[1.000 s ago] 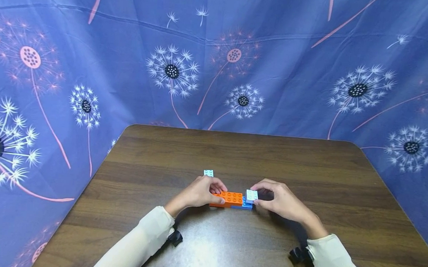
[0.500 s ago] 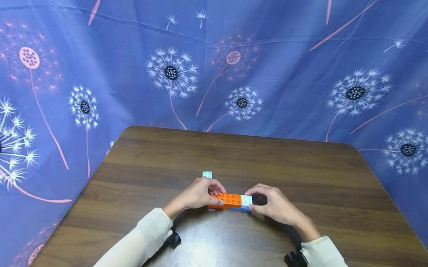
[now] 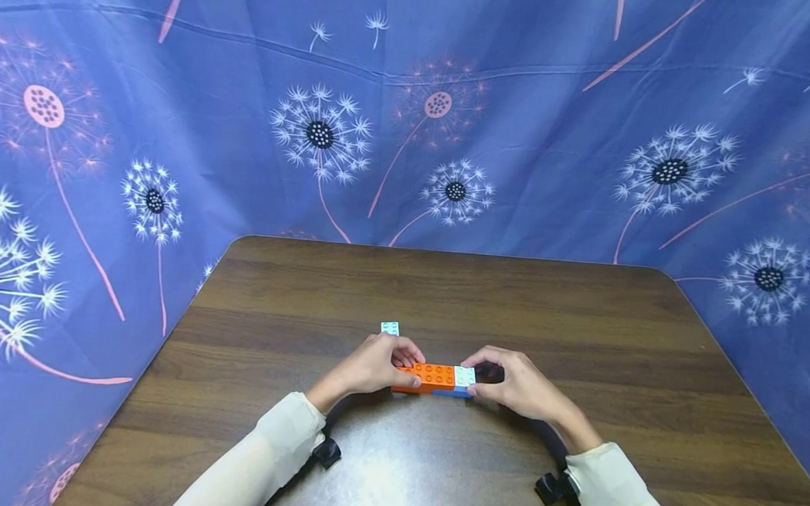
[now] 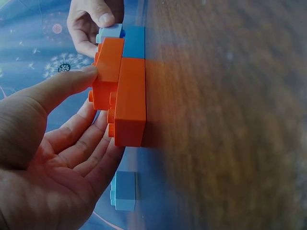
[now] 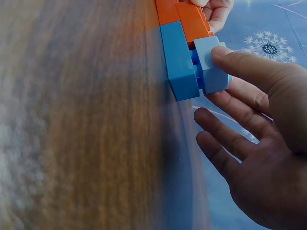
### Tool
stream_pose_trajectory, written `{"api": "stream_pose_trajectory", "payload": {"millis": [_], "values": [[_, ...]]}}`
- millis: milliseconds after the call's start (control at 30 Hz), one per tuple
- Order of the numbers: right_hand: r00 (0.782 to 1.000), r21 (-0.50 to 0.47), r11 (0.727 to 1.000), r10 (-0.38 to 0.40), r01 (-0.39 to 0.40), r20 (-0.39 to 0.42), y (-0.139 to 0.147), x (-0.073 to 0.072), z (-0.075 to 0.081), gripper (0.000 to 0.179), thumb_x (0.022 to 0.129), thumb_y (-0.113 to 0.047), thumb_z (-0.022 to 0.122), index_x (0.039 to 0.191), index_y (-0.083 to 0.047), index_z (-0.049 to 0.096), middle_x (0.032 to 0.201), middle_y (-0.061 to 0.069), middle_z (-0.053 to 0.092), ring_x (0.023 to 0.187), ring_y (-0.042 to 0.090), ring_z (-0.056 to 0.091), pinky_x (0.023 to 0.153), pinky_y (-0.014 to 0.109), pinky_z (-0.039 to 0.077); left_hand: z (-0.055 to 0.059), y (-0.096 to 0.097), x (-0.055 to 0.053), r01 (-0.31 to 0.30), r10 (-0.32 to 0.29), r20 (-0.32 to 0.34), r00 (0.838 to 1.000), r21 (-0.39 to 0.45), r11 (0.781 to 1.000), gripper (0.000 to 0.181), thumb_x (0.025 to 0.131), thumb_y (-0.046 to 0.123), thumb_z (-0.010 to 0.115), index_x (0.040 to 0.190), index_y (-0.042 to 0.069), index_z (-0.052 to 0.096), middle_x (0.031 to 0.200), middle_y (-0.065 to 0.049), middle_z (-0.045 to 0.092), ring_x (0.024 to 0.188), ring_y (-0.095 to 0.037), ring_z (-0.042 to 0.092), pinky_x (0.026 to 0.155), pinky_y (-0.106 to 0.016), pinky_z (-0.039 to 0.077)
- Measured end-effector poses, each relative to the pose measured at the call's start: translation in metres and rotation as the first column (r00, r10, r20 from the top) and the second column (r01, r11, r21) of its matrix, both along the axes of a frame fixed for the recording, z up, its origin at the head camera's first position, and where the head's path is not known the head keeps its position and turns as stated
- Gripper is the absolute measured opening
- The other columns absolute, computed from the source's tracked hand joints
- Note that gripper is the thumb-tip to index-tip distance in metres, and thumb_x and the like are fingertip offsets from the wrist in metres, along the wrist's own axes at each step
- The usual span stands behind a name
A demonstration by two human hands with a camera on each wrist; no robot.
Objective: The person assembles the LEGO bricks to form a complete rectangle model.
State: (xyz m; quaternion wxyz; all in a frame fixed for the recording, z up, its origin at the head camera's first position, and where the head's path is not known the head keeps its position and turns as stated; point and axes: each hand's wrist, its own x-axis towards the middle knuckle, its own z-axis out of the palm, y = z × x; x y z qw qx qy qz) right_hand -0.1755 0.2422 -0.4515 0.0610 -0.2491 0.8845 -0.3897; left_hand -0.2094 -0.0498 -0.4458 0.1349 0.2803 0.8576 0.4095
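A long orange brick (image 3: 435,374) bridges a second orange brick (image 4: 130,105) and a blue brick (image 5: 178,60), which lie end to end on the table. Thumb and fingers of my left hand (image 3: 373,362) grip the upper orange brick from its two sides. My right hand (image 3: 525,386) pinches a small pale blue brick (image 5: 211,64) between thumb and fingers. It sits over the free end of the blue brick, against the upper orange one; in the right wrist view some blue studs still show in a gap beneath it.
Another pale blue brick (image 3: 389,328) stands on the wooden table (image 3: 548,308) just behind my left hand. A blue cloth with dandelion prints (image 3: 524,121) hangs beyond the table's far edge.
My right hand has moved left and down, bringing the pale blue brick from above the blue brick onto its free end. My left hand keeps its grip on the orange brick.
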Motion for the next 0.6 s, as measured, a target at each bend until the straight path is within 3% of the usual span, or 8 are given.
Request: {"api": "stream_pose_trajectory", "payload": {"millis": [400, 600], "values": [[0.998, -0.033, 0.999, 0.007, -0.005, 0.058, 0.0011, -0.003, -0.0044, 0.031, 0.088, -0.018, 0.082, 0.117, -0.022, 0.072, 0.107, -0.001, 0.073, 0.091, 0.013, 0.066, 0.077, 0.025, 0.057, -0.0041, 0.0002, -0.0022, -0.003, 0.003, -0.001, 1.0, 0.0, 1.0, 0.023, 0.082, 0.014, 0.086, 0.102, 0.014, 0.075, 0.092, 0.003, 0.074, 0.083, -0.003, 0.065, 0.08, -0.02, 0.054], [0.999, -0.041, 0.999, 0.007, -0.006, 0.034, 0.0012, -0.0024, -0.0053, 0.03, 0.088, -0.017, 0.083, 0.115, -0.02, 0.072, 0.105, 0.001, 0.073, 0.087, 0.011, 0.065, 0.074, 0.024, 0.056, -0.0041, 0.0002, -0.0028, 0.0, 0.0, 0.002, 1.0, 0.006, 1.0, 0.024, 0.081, 0.014, 0.086, 0.102, 0.014, 0.075, 0.093, 0.003, 0.074, 0.083, -0.003, 0.065, 0.081, -0.02, 0.054]]}}
